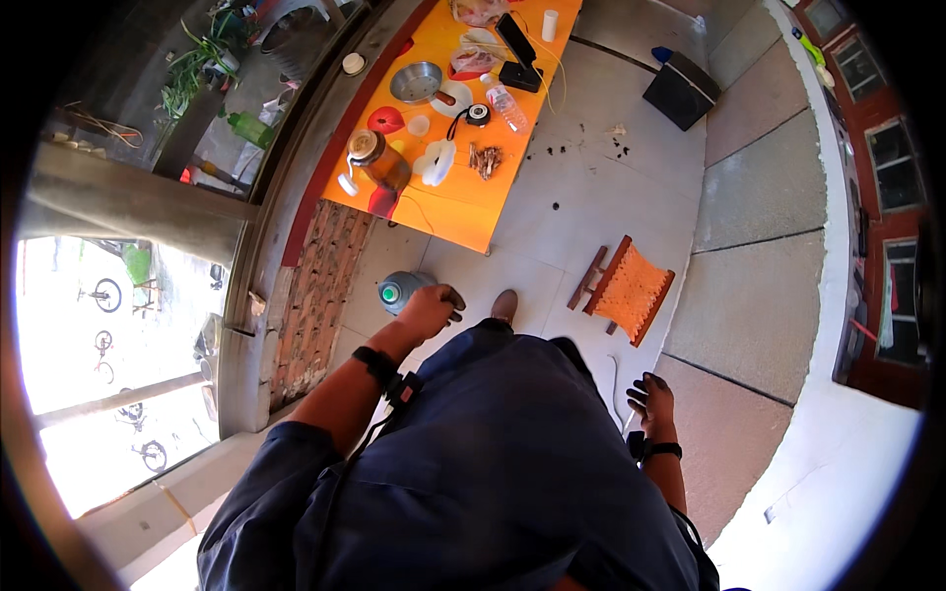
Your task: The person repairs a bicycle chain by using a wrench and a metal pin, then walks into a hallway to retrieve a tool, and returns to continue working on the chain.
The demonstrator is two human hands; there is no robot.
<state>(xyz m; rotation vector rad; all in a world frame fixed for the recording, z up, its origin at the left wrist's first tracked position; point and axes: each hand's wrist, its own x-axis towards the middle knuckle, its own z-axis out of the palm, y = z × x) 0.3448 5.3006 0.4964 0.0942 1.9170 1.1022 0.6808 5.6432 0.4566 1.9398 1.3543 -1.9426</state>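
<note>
My left hand [432, 309] hangs at my side with its fingers loosely bent and apart, and nothing shows in it. In the picture it comes up beside a large clear jug [402, 292] with a green cap, which stands on the floor; I cannot tell whether they touch. My right hand [652, 400] hangs low on the other side, fingers spread and empty. A small folding stool [634, 290] with an orange woven seat and a reddish wooden frame stands on the floor ahead of that hand. Each wrist wears a black band. One shoe [505, 305] shows below my dark clothing.
An orange patterned table [453, 225] ahead bears a brown-filled jar [382, 163], a metal pan [416, 83], a plastic bottle [507, 105], a tape measure [478, 115] and a pile of dried brown pieces [485, 162]. A black box [682, 91] stands by the right wall. Windows run along the left.
</note>
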